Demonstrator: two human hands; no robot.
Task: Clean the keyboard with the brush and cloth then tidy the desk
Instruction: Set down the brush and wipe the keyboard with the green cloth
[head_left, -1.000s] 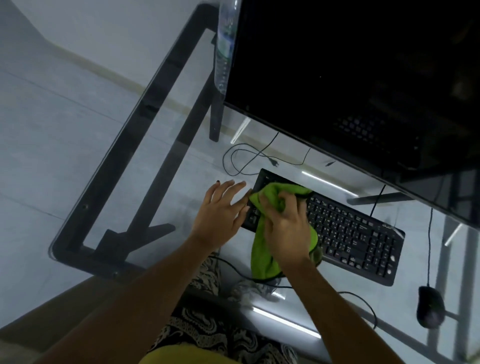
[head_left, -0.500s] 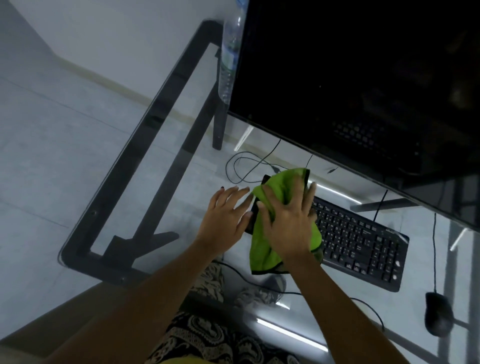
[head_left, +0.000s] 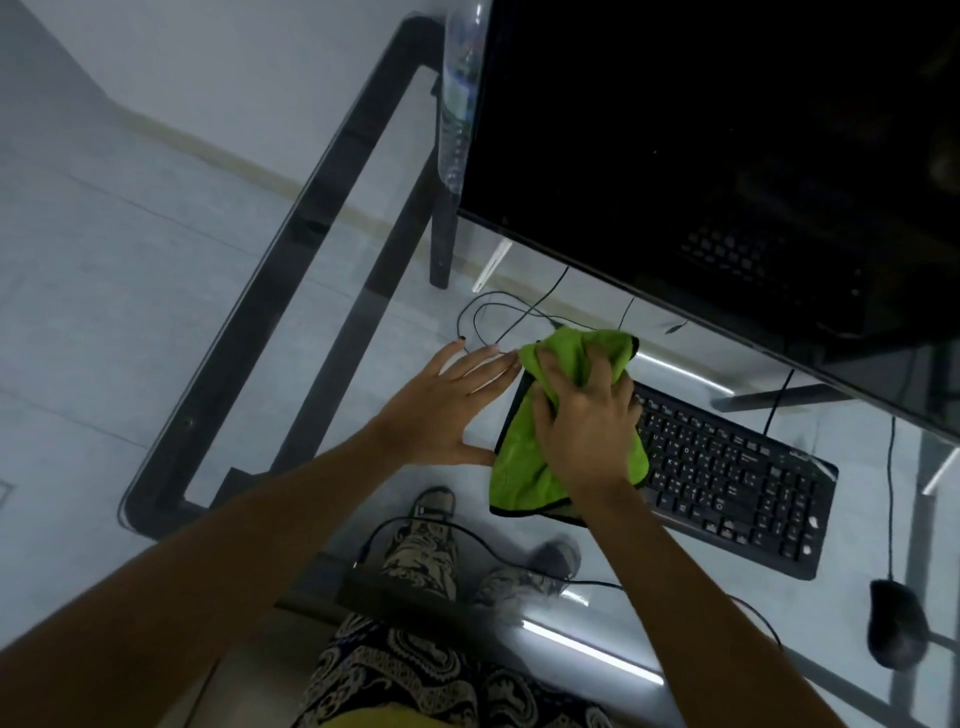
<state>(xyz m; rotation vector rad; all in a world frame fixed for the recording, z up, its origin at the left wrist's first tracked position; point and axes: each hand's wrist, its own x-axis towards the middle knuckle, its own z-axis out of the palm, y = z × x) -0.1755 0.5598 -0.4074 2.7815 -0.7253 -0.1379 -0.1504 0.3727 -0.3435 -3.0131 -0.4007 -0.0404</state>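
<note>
A black keyboard (head_left: 727, 478) lies on the glass desk (head_left: 311, 364), slanting down to the right. A bright green cloth (head_left: 524, 467) with a dark edge covers the keyboard's left end. My right hand (head_left: 587, 421) presses on the cloth and bunches its top part between the fingers. My left hand (head_left: 447, 410) lies flat on the glass, fingers spread, touching the keyboard's left edge. No brush is in view.
A large dark monitor (head_left: 727, 156) fills the upper right, above the keyboard. A black mouse (head_left: 896, 629) sits at the lower right. A clear plastic bottle (head_left: 460, 93) stands left of the monitor. Cables (head_left: 493, 317) loop behind the keyboard. The desk's black frame and my legs show through the glass.
My right hand has rubbed the cloth up and down the keyboard's left end and now gathers its top part. My left hand has stayed flat beside the keyboard.
</note>
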